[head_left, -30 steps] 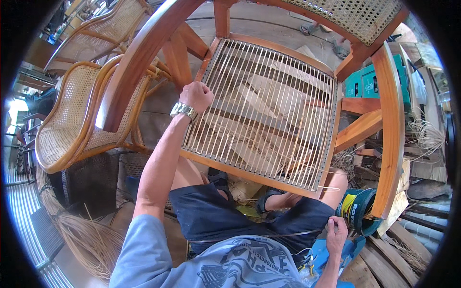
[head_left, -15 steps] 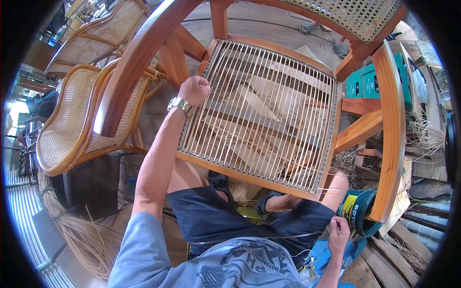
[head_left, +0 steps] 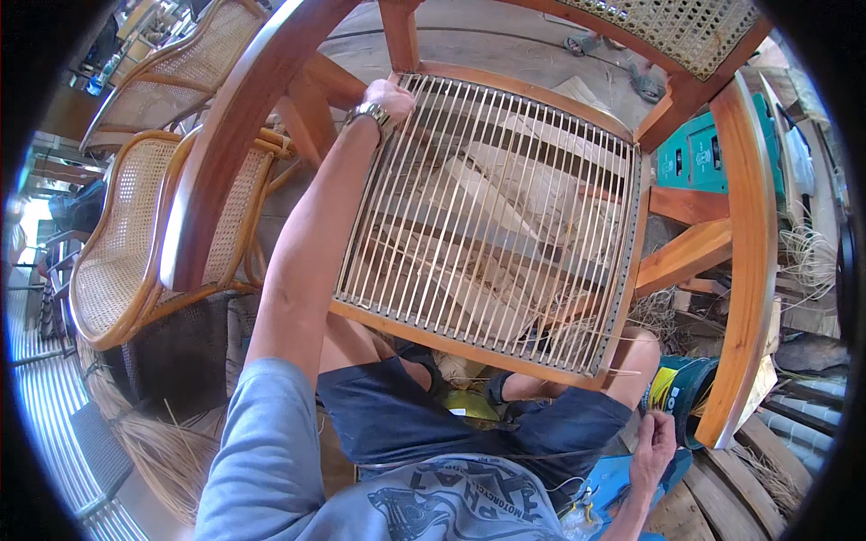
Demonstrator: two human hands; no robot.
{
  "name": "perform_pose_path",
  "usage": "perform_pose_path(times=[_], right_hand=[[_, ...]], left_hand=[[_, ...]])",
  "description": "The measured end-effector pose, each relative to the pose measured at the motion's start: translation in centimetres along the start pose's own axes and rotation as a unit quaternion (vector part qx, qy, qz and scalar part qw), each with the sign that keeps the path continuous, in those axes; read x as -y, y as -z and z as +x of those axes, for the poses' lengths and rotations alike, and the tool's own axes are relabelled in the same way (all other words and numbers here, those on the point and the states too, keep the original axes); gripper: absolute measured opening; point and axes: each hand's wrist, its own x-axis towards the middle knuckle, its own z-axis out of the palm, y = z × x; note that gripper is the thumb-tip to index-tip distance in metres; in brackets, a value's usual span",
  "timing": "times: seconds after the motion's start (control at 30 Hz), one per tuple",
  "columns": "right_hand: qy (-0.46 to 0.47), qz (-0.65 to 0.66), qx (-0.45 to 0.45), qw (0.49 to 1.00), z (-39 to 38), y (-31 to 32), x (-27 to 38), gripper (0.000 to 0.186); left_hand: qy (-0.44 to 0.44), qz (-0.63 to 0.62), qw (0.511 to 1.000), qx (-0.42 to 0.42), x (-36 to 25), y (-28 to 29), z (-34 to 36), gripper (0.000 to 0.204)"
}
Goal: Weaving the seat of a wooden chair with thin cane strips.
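Note:
A wooden chair frame [head_left: 271,108] stands tilted before me, its seat strung with pale parallel cane strands [head_left: 487,216] between rows of small holes. At the far left corner of the seat my left hand [head_left: 390,99], with a metal watch on its wrist, is closed against the frame; whatever its fingers hold is hidden. Low at the right, beside my thigh and the dark green bucket [head_left: 678,397], my right hand [head_left: 657,442] has its fingers curled together, and any thin strand in them cannot be made out. A loose cane end sticks out at the seat's near right corner.
Rattan chairs with woven backs [head_left: 126,234] stand at the left, above a long bundle of loose cane [head_left: 153,460]. A green crate [head_left: 695,158] sits beyond the chair's right armrest. Wood planks [head_left: 722,505] and cane scraps lie at the right. Pliers-like handles [head_left: 586,505] rest by my lap.
My left hand has moved up along the seat's left rail to its far corner. My right hand has shifted slightly right and down. The chair has shifted slightly in view.

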Motion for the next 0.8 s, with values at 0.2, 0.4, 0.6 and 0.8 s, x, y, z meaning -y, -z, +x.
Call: perform_pose_path(times=[0.2, 0.4, 0.6, 0.8], right_hand=[[-0.013, -0.099, 0.301, 0.948, -1.0, 1.4, 7.7, 0.014], [0.176, -0.025, 0.302, 0.937, 2.2, -10.1, 14.9, 0.007], [0.465, 0.120, 0.123, 0.869, 12.4, -27.6, 27.1, 0.017], [0.522, -0.151, 0.003, 0.839, 29.5, -36.2, 29.2, 0.043]], left_hand=[[0.016, 0.205, 0.977, -0.054, -3.0, 0.6, 1.4, 0.033], [-0.026, 0.192, 0.981, -0.025, -5.0, -3.1, 2.4, 0.032], [-0.011, 0.356, 0.932, -0.072, 7.7, 5.8, 11.6, 0.028], [0.003, 0.212, 0.976, 0.042, -4.9, -2.6, 4.3, 0.041]])
